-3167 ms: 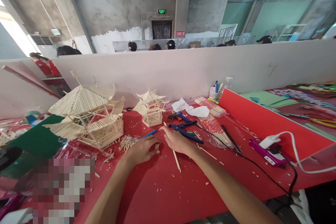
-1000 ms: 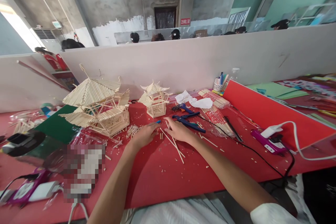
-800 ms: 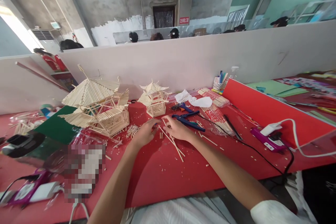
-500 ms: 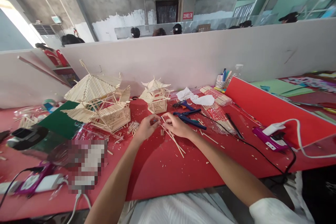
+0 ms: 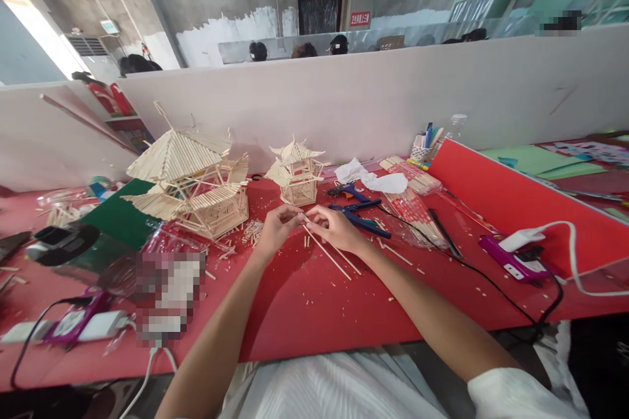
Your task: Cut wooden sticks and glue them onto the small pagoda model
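Observation:
Two thin wooden sticks [image 5: 330, 254] slant down to the right from between my hands, slightly spread at their lower ends. My right hand [image 5: 337, 230] is closed round their upper part. The fingers of my left hand [image 5: 279, 229] pinch at the top ends, touching the right fingertips; the exact contact is partly hidden. Just behind the hands stands a small stick pavilion [image 5: 299, 175]. A larger stick pavilion [image 5: 194, 183] is to the left, with a pile of short cut pieces [image 5: 252, 232] near my left hand. Blue-handled pliers [image 5: 366, 221] lie beyond my right hand.
On the right are packs of sticks [image 5: 413, 209], crumpled tissue [image 5: 371, 178], a red board [image 5: 521, 209] and a purple power strip [image 5: 514, 258]. At left stand a dark-lidded bottle [image 5: 73, 252] and another power strip [image 5: 78, 321]. A pale partition [image 5: 344, 98] borders the table behind.
My hands have come closer together, and the left fingertips now meet the right ones at the stick ends. The sticks' crossed lower ends have separated and swung right. The view has shifted slightly.

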Demonstrator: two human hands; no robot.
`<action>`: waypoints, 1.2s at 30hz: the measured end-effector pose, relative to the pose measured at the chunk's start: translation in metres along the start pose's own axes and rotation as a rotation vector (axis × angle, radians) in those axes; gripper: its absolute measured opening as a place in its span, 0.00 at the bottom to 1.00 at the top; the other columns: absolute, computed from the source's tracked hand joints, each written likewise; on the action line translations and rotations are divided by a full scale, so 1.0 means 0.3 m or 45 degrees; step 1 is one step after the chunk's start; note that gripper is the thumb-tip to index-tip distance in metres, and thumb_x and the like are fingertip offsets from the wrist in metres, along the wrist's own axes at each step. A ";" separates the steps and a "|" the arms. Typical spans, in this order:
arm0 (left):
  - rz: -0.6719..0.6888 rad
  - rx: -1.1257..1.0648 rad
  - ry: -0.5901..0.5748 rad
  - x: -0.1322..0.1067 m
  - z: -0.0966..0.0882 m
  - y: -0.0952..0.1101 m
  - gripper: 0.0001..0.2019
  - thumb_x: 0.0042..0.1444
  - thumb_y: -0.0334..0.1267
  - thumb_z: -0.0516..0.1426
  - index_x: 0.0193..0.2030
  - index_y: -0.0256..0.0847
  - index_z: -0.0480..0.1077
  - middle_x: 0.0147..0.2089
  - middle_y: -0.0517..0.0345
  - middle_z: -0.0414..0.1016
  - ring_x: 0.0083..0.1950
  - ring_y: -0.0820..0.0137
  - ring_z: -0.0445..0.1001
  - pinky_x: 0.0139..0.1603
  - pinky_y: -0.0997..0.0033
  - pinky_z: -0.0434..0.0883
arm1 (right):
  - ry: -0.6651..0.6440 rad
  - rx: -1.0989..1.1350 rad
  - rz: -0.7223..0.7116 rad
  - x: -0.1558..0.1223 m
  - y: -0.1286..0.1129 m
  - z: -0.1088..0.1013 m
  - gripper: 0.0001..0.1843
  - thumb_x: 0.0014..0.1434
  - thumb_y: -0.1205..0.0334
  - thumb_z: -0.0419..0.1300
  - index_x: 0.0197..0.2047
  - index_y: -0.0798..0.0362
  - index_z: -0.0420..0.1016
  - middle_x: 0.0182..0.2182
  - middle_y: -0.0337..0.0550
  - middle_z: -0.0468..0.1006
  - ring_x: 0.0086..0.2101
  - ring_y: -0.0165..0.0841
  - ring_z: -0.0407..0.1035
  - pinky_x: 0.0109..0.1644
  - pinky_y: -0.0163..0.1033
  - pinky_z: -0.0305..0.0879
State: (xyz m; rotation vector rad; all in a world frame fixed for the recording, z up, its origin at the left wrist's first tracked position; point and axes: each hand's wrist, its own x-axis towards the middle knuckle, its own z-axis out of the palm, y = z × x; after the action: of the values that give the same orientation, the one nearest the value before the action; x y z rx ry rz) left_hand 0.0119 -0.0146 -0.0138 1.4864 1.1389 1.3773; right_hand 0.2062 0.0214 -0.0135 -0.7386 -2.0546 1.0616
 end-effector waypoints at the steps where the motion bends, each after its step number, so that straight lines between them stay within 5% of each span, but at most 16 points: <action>1: -0.010 -0.006 -0.003 -0.001 0.001 0.003 0.19 0.49 0.52 0.69 0.38 0.38 0.76 0.32 0.56 0.80 0.34 0.68 0.78 0.41 0.68 0.75 | 0.021 -0.032 -0.020 0.001 -0.001 -0.001 0.11 0.64 0.55 0.61 0.46 0.51 0.76 0.35 0.43 0.81 0.28 0.32 0.73 0.30 0.35 0.68; 5: -0.023 -0.025 -0.018 -0.002 0.008 0.008 0.19 0.48 0.49 0.71 0.37 0.38 0.74 0.30 0.58 0.79 0.33 0.69 0.77 0.40 0.69 0.75 | 0.089 -0.160 -0.113 0.003 -0.002 -0.004 0.08 0.65 0.58 0.61 0.42 0.51 0.79 0.38 0.44 0.85 0.34 0.34 0.77 0.38 0.37 0.69; 17: 0.031 -0.026 -0.031 0.002 0.020 0.002 0.20 0.48 0.50 0.70 0.41 0.39 0.74 0.34 0.55 0.81 0.36 0.67 0.79 0.43 0.67 0.74 | 0.187 -0.120 -0.249 0.001 -0.025 -0.009 0.07 0.64 0.60 0.62 0.40 0.51 0.80 0.35 0.42 0.85 0.31 0.32 0.75 0.37 0.35 0.68; 28: 0.091 0.247 -0.132 0.001 -0.002 -0.003 0.16 0.54 0.52 0.66 0.39 0.40 0.80 0.34 0.54 0.82 0.34 0.67 0.77 0.38 0.70 0.71 | 0.043 -0.217 -0.193 -0.001 -0.017 -0.041 0.08 0.64 0.59 0.61 0.40 0.50 0.82 0.35 0.43 0.85 0.31 0.33 0.74 0.37 0.37 0.66; 36: 0.059 0.448 -0.203 -0.002 -0.018 -0.013 0.15 0.55 0.51 0.65 0.36 0.39 0.81 0.29 0.55 0.79 0.30 0.68 0.75 0.34 0.71 0.68 | 0.012 -0.587 -0.364 0.009 0.025 -0.042 0.06 0.67 0.61 0.61 0.40 0.47 0.81 0.38 0.45 0.84 0.40 0.40 0.74 0.51 0.46 0.63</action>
State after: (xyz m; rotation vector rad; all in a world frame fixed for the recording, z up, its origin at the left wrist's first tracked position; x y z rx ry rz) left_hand 0.0063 -0.0141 -0.0172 1.8447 1.2970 1.1027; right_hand 0.2158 0.0327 -0.0138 -0.6375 -2.3390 0.4273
